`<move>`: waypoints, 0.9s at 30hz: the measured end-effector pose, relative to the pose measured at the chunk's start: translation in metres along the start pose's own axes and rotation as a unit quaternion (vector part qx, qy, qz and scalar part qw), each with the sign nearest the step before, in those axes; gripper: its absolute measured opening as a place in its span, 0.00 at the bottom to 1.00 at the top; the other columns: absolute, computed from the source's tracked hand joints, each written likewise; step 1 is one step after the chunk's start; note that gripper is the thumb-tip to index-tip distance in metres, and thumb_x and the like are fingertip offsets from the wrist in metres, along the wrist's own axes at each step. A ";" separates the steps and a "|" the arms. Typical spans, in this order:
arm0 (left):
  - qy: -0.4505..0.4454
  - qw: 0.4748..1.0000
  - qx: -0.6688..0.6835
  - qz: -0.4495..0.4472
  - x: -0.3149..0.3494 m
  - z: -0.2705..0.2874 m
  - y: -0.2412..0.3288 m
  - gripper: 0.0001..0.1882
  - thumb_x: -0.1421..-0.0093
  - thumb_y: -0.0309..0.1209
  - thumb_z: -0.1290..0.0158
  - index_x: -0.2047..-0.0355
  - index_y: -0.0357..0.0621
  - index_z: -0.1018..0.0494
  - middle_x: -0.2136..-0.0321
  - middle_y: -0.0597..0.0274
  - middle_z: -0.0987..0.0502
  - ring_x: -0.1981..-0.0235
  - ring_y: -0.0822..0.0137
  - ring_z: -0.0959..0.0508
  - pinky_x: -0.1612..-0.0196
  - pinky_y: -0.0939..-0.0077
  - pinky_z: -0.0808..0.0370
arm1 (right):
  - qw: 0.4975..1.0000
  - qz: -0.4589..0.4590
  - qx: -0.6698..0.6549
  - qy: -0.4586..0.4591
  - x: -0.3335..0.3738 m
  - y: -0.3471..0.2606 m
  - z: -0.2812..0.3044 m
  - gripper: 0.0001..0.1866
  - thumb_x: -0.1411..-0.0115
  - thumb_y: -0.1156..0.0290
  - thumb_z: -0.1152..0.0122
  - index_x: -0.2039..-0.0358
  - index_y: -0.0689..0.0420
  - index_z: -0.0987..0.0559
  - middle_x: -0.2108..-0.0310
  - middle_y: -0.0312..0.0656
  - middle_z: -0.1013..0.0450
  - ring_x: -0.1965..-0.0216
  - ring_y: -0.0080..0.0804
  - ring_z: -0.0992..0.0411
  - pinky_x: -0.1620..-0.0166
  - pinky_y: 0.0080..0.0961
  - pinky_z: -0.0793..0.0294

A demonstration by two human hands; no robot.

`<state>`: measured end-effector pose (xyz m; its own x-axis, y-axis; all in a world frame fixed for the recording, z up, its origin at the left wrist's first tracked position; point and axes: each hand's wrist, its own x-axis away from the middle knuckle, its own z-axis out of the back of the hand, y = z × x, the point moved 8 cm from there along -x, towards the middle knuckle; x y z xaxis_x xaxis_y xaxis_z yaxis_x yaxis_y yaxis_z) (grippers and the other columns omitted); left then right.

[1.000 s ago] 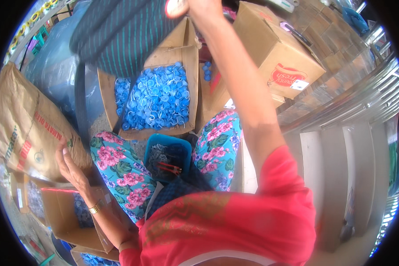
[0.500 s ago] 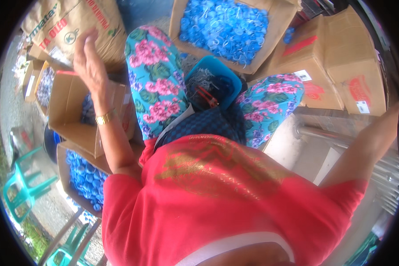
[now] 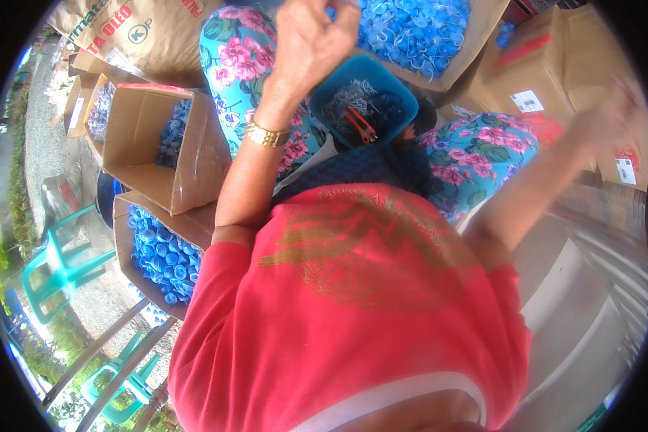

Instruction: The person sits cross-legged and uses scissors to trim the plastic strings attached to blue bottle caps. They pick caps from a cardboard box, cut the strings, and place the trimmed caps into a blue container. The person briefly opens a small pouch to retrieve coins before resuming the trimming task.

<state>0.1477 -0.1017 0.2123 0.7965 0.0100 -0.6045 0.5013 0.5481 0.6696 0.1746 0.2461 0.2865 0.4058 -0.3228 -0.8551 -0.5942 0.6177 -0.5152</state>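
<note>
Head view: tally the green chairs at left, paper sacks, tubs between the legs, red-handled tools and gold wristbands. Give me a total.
Green chairs at left: 2
Paper sack: 1
Tub between the legs: 1
Red-handled tool: 1
Gold wristband: 1
Total: 6

Red, dark lettering [image 3: 110, 30] on brown sack [image 3: 171, 52]; barcode labels [image 3: 527, 101] on cardboard [image 3: 529, 70]
</note>
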 end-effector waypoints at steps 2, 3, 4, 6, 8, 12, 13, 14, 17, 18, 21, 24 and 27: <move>-0.024 1.000 -0.009 0.016 0.002 -0.015 -0.014 0.11 0.46 0.22 0.53 0.62 0.38 0.26 0.74 0.52 0.25 0.73 0.63 0.24 0.69 0.74 0.29 | 0.958 -0.011 -0.007 -0.285 0.079 0.027 -0.086 0.09 0.46 0.80 0.47 0.64 0.63 0.23 0.66 0.39 0.24 0.63 0.27 0.25 0.60 0.18 0.26; -0.034 0.999 0.011 0.038 0.002 -0.022 -0.018 0.11 0.46 0.23 0.53 0.62 0.38 0.26 0.74 0.53 0.25 0.73 0.64 0.24 0.69 0.75 0.29 | 0.916 -0.088 0.029 -0.391 0.137 0.038 -0.125 0.09 0.45 0.75 0.47 0.66 0.61 0.22 0.66 0.39 0.23 0.62 0.31 0.25 0.59 0.23 0.26; -0.039 0.997 0.016 0.064 0.004 -0.021 -0.026 0.11 0.45 0.23 0.53 0.62 0.38 0.26 0.75 0.55 0.25 0.74 0.66 0.25 0.69 0.76 0.29 | 0.829 -0.142 0.125 -0.527 0.189 0.031 -0.168 0.11 0.45 0.70 0.47 0.65 0.58 0.21 0.64 0.45 0.23 0.61 0.38 0.25 0.57 0.30 0.27; -0.039 0.983 0.135 0.116 -0.002 -0.026 -0.040 0.11 0.44 0.24 0.54 0.62 0.36 0.26 0.75 0.58 0.25 0.74 0.70 0.25 0.69 0.77 0.29 | 0.673 -0.120 0.254 -0.684 0.283 0.061 -0.208 0.13 0.46 0.69 0.48 0.62 0.53 0.20 0.63 0.53 0.25 0.59 0.49 0.26 0.54 0.38 0.28; -0.024 0.970 0.186 0.156 -0.005 -0.022 -0.049 0.11 0.43 0.25 0.55 0.62 0.36 0.26 0.75 0.61 0.25 0.73 0.73 0.26 0.69 0.79 0.29 | 0.656 -0.222 0.251 -0.676 0.317 0.064 -0.208 0.11 0.48 0.72 0.45 0.65 0.62 0.20 0.60 0.57 0.26 0.55 0.51 0.27 0.52 0.40 0.27; 0.018 0.956 0.210 0.205 -0.009 0.001 -0.059 0.10 0.41 0.26 0.55 0.62 0.35 0.26 0.75 0.65 0.25 0.72 0.76 0.27 0.69 0.83 0.31 | 0.676 -0.114 0.312 -0.658 0.338 0.087 -0.213 0.10 0.48 0.73 0.45 0.67 0.57 0.18 0.61 0.47 0.25 0.56 0.49 0.27 0.54 0.42 0.28; 0.031 0.949 0.230 0.212 -0.007 0.006 -0.063 0.10 0.40 0.26 0.56 0.62 0.36 0.26 0.75 0.65 0.25 0.72 0.76 0.27 0.69 0.84 0.31 | 0.668 -0.067 0.328 -0.664 0.346 0.083 -0.212 0.09 0.48 0.73 0.45 0.68 0.56 0.18 0.62 0.45 0.25 0.56 0.47 0.28 0.54 0.41 0.29; 0.050 0.942 0.239 0.229 -0.002 0.011 -0.065 0.10 0.40 0.26 0.56 0.62 0.36 0.26 0.75 0.65 0.25 0.72 0.76 0.27 0.68 0.86 0.33 | 0.660 -0.020 0.343 -0.669 0.354 0.078 -0.208 0.09 0.48 0.73 0.44 0.68 0.56 0.18 0.63 0.44 0.25 0.57 0.45 0.28 0.55 0.40 0.30; 0.059 0.937 0.245 0.242 0.005 0.022 -0.066 0.10 0.40 0.26 0.55 0.62 0.35 0.27 0.74 0.64 0.25 0.71 0.76 0.27 0.67 0.85 0.31 | 0.641 0.083 0.378 -0.663 0.361 0.074 -0.209 0.09 0.49 0.70 0.44 0.67 0.52 0.18 0.64 0.41 0.24 0.57 0.38 0.30 0.56 0.36 0.36; 0.068 0.938 0.244 0.236 0.009 0.026 -0.064 0.10 0.40 0.26 0.55 0.62 0.35 0.27 0.74 0.64 0.25 0.71 0.76 0.27 0.67 0.84 0.31 | 0.645 0.104 0.377 -0.657 0.364 0.073 -0.210 0.09 0.49 0.70 0.44 0.67 0.52 0.19 0.64 0.41 0.24 0.58 0.38 0.30 0.56 0.36 0.36; 0.085 0.938 0.250 0.227 0.022 0.035 -0.066 0.10 0.40 0.25 0.55 0.62 0.34 0.27 0.73 0.63 0.25 0.71 0.75 0.27 0.65 0.83 0.30 | 0.625 0.116 0.387 -0.668 0.373 0.078 -0.217 0.09 0.47 0.69 0.45 0.66 0.52 0.20 0.65 0.40 0.24 0.57 0.38 0.29 0.56 0.36 0.36; 0.089 0.933 0.270 0.222 0.032 0.042 -0.079 0.10 0.40 0.25 0.55 0.63 0.34 0.27 0.72 0.63 0.25 0.71 0.74 0.27 0.65 0.83 0.29 | 0.577 0.072 0.387 -0.716 0.379 0.087 -0.222 0.13 0.49 0.69 0.42 0.62 0.52 0.23 0.64 0.42 0.25 0.58 0.38 0.27 0.55 0.37 0.35; 0.092 0.921 0.310 0.217 0.026 0.046 -0.087 0.09 0.40 0.25 0.55 0.64 0.34 0.26 0.72 0.64 0.25 0.70 0.74 0.27 0.66 0.83 0.29 | 0.541 0.066 0.393 -0.741 0.380 0.081 -0.223 0.16 0.49 0.68 0.42 0.57 0.53 0.26 0.60 0.45 0.26 0.57 0.39 0.26 0.54 0.40 0.34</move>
<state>0.1403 -0.1872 0.1580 0.9253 0.2880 -0.2465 0.2910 -0.1228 0.9488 0.1255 0.0133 -0.0937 0.8530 0.3310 0.4036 -0.4434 0.8675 0.2255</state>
